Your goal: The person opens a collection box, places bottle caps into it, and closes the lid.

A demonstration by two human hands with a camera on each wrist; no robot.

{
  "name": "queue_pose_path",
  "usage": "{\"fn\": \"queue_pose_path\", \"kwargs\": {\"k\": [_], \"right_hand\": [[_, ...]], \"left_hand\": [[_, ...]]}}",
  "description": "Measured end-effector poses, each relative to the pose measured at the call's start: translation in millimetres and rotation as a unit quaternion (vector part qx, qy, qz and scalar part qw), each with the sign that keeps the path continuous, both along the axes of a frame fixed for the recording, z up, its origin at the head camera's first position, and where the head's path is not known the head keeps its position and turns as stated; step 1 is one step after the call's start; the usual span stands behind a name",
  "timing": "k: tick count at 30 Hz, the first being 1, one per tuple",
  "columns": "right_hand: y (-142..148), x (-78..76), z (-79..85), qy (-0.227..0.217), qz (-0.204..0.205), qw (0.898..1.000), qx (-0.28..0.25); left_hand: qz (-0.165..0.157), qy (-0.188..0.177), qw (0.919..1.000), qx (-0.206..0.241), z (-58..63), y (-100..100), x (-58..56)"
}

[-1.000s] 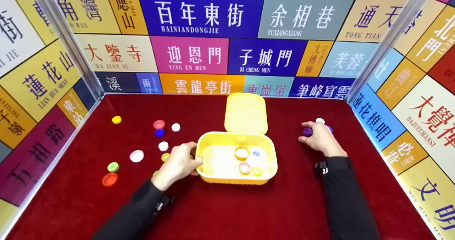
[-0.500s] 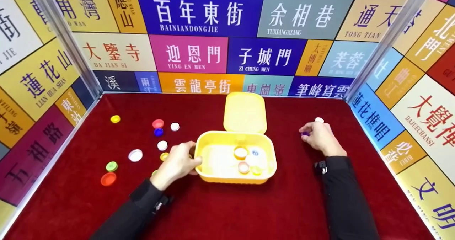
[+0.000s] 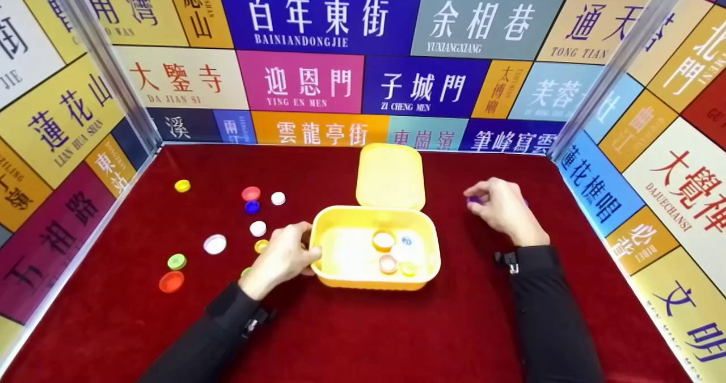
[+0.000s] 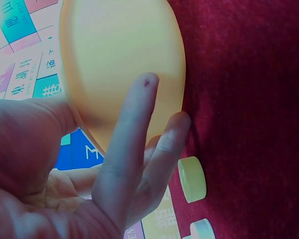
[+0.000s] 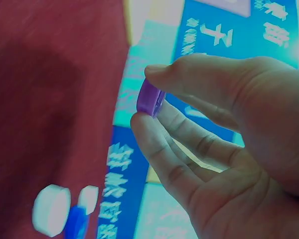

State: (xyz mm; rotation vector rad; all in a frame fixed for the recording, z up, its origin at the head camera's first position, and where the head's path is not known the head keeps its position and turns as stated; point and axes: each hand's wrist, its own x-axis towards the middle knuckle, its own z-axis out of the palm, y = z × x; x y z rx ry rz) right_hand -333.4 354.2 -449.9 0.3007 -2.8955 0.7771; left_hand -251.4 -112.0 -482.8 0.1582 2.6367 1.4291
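On the red cloth sits a yellow plastic box (image 3: 346, 285) with its lid (image 3: 391, 176) folded back behind it. My left hand (image 3: 283, 255) grips the box's left end, thumb over the rim and fingers along the outer wall; the left wrist view shows that wall (image 4: 119, 45) close up. Several caps lie inside, among them an orange cap (image 3: 383, 241) and a yellow cap (image 3: 408, 268). To the right of the box, my right hand (image 3: 505, 207) pinches a purple bottle cap (image 5: 148, 98) between thumb and forefinger, off the cloth.
Left of the box, loose caps are scattered: red (image 3: 171, 281), green (image 3: 177, 261), blue (image 3: 252, 207), white (image 3: 215, 244) and yellow (image 3: 182, 185). Near my right hand lie a white cap (image 5: 52, 210), a blue-looking cap (image 5: 77, 221) and another white cap (image 5: 88, 199). Printed walls enclose the cloth.
My right hand has pinched the purple cap, lifted it and moved slightly left towards the box. My left hand keeps its grip on the box.
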Motion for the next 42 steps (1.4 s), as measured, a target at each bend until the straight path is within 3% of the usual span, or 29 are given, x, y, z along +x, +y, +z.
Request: {"fn": "queue_pose_path", "kwargs": {"k": [9,16,22,28,37,42], "right_hand": [[-49,19.1,28.5,0.027,0.070,0.997,-0.033],[-83,35.0,33.7,0.056,0.138,0.988,-0.031],[-109,45.5,28.5,0.062,0.188,0.980,0.002],[-129,56.0,16.4,0.041,0.238,0.970,0.033],[-151,71.2,0.1,0.052,0.325,0.942,0.068],[-152,73.4,-0.6,0.037,0.324,0.943,0.062]], "left_hand": [[-0.003,0.005,1.0000,-0.007,2.4,-1,-2.1],[-0.003,0.009,1.0000,-0.003,1.6,-1,-2.2],[0.001,0.004,1.0000,-0.003,0.8,-1,-2.9],[-0.001,0.008,1.0000,-0.005,0.2,0,-1.4],[-0.002,0.005,1.0000,0.005,-0.8,1,-0.9],[-0.002,0.008,1.0000,0.003,-1.0,0,0.4]]}}
